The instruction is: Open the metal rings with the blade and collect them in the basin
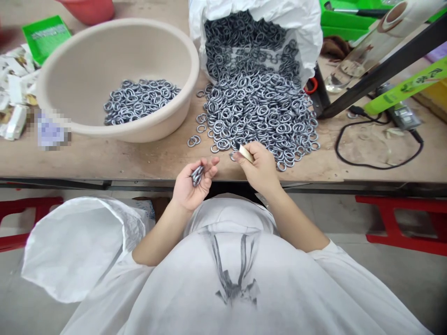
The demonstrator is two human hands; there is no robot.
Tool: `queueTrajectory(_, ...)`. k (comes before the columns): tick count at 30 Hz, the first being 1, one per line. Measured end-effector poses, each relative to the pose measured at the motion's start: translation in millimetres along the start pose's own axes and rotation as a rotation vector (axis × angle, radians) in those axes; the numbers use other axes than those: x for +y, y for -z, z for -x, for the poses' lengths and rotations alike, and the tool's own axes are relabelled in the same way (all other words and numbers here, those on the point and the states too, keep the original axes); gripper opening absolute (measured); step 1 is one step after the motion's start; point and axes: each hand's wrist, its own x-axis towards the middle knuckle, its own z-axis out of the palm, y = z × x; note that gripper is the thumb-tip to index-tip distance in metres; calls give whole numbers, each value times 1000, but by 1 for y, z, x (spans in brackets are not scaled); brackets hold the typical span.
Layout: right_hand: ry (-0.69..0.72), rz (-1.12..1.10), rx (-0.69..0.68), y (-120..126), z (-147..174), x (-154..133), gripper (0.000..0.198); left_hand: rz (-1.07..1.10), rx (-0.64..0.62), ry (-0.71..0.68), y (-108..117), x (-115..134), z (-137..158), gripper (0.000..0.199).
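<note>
Several grey metal rings (197, 176) lie in my left hand (193, 185), gripped between its curled fingers and palm at the table's front edge. My right hand (260, 165) is closed on a small pale stick with a black tip (246, 152), whose kind I cannot make out. Right behind that hand spreads a large heap of metal rings (258, 111), spilling from a white sack (303, 32) lying with its mouth towards me. A beige basin (77, 79) to the left holds more of these rings (139, 100).
Loose rings (194, 140) lie between basin and heap. A dark metal bar (384, 65) slants up at the right, near a black cable (359, 164). Green trays (47, 37) stand at the back. Below the table are an open white sack (77, 251) and red stools (394, 223).
</note>
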Motion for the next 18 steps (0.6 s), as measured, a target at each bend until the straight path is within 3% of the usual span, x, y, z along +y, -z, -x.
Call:
queueTrajectory(3,-93,-401,-181,-1,4,-14,46,-196,-26,-128,-5,-12,-1,21)
queueTrajectory(5,-129,-535,-254,-3,6,-22,51,-297,-76,-189,-7,-22,0,37)
queueTrajectory(8,-173,-606,-287,-9,10,-28,53,-440,-124,-228,-6,-33,1,50)
queueTrajectory(13,-253,-686,-352,-16,18,-26,51,-558,-140,-302,-1,-38,0,47)
queueTrajectory(16,-222,-688,-354,-15,20,-22,48,-532,-160,-278,-3,-36,3,48)
queueTrajectory(18,-150,-610,-287,-13,20,-20,50,-495,-169,-238,-6,-34,6,49)
